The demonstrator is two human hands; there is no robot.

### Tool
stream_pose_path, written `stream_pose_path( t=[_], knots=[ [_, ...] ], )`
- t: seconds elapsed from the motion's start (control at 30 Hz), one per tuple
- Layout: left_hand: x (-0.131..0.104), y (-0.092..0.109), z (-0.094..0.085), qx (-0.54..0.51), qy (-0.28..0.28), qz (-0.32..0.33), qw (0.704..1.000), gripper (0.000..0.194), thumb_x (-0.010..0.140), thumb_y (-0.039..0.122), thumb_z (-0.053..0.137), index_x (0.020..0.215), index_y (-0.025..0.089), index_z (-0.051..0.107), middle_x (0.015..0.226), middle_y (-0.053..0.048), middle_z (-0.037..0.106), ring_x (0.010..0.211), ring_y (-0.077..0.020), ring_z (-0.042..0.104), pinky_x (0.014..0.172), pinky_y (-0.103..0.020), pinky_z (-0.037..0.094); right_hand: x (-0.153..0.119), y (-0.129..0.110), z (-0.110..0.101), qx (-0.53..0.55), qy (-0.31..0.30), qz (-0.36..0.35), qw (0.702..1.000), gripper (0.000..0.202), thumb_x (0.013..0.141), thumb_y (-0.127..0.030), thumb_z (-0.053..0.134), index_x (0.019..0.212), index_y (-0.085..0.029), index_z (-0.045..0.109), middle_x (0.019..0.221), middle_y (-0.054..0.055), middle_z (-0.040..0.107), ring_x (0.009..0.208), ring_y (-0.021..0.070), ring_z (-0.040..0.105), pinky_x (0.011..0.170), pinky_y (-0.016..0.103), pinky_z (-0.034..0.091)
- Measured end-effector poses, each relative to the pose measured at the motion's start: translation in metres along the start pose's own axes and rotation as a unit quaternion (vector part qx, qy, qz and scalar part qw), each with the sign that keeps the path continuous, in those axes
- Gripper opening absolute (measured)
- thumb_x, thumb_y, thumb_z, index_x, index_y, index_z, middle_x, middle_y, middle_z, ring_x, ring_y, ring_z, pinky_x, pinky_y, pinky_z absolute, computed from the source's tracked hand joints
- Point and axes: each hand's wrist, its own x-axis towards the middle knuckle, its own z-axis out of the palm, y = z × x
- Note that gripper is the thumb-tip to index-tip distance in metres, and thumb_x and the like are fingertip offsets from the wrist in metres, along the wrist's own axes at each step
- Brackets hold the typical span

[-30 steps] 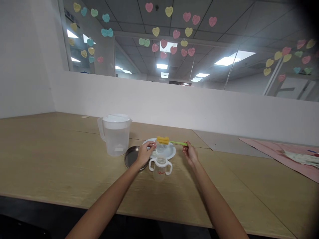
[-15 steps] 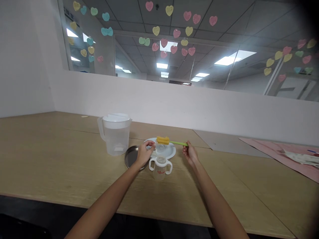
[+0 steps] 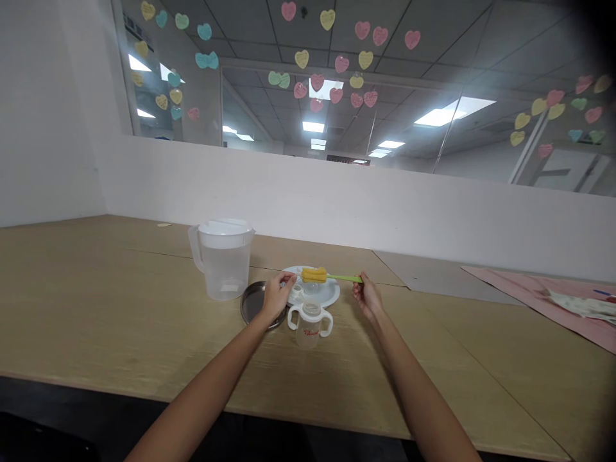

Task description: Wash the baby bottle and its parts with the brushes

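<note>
Sponge brush (image 3: 319, 275) extends level between both hands (image 3: 368, 297).

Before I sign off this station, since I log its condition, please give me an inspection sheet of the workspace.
Surface: light brown table.
Job's things: yellow sponge brush with green handle, over a white plate; two-handled bottle upright, uncapped.
Clutter: lidded pitcher, round metal tray, pink cloth.
Hands: right hand grips the green handle; left hand near the brush's sponge end, grip unclear.
Cables: nothing seen.
Surroundings: white wall, glass with heart-shaped notes.
</note>
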Motion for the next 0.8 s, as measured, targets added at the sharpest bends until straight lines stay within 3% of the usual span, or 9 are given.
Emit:
stream_pose_path(
  t=[0.33,0.8],
  knots=[
    [0.0000,0.0022,-0.0009,0.060,-0.024,0.006,0.998,0.026,0.073,0.039,0.048,0.068,0.017,0.062,0.068,-0.002,0.064,0.067,-0.0167,0.056,0.063,-0.025,0.038,-0.0027,-0.0017,0.0039,0.019,-0.010,0.012,1.000,0.020,0.077,-0.032,0.053,0.065,-0.016,0.047,0.044,-0.006,0.045,0.034,0.0041,0.038,0.030,0.014,0.031],
    [-0.0012,0.0000,0.0014,0.115,-0.030,0.023,0.993,0.041,0.081,0.040,0.036,0.050,0.017,0.051,0.046,0.002,0.050,0.050,-0.0127,0.048,0.052,-0.022,0.030,-0.0052,-0.0029,0.0074,0.023,-0.025,0.022,0.999,0.016,0.078,-0.028,0.051,0.069,-0.015,0.051,0.045,-0.005,0.045,0.034,0.0038,0.037,0.029,0.013,0.031]
  ],
)
